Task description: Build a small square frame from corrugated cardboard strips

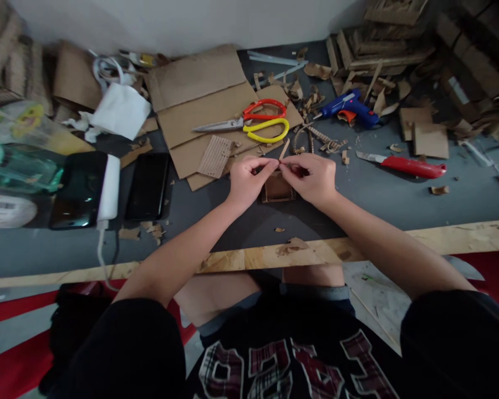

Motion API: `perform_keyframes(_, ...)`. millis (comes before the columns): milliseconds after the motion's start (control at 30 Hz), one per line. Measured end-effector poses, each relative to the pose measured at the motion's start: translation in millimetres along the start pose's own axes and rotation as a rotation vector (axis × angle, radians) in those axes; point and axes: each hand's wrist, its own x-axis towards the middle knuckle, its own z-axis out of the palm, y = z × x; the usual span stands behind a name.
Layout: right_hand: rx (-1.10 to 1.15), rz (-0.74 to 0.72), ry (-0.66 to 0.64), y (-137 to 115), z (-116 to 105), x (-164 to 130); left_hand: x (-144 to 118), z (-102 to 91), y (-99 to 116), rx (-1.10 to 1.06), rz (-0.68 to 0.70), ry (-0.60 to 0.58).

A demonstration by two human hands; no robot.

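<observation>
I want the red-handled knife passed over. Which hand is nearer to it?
Right. The right hand sits left of the red-handled knife, with bare grey table between. The left hand is farther still, beyond the right hand, both pinching a small cardboard strip.

Single head-worn view, looking forward and steeply down from above the wearer's lap. The tabletop [399, 194] fills the middle at close range; both hands [283, 180] sit near centre, the wall [170, 22] runs along the top edge, the wearer's shirt [291, 360] along the bottom.
</observation>
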Motion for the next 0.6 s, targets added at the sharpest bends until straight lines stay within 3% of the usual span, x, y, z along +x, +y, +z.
perform_keyframes(200,-0.012,-0.004,0.005,1.5,-4.7,0.6,1.0,0.6,0.9,-0.052,0.044,-0.020)
perform_keyframes(400,0.016,0.058,-0.008,4.4,-6.0,4.1,-0.1,-0.4,3.5,0.038,0.200,-0.076)
perform_keyframes(600,0.137,0.083,-0.094,6.9,-5.2,5.5,-2.4,-0.4,5.3,0.166,0.249,-0.015)
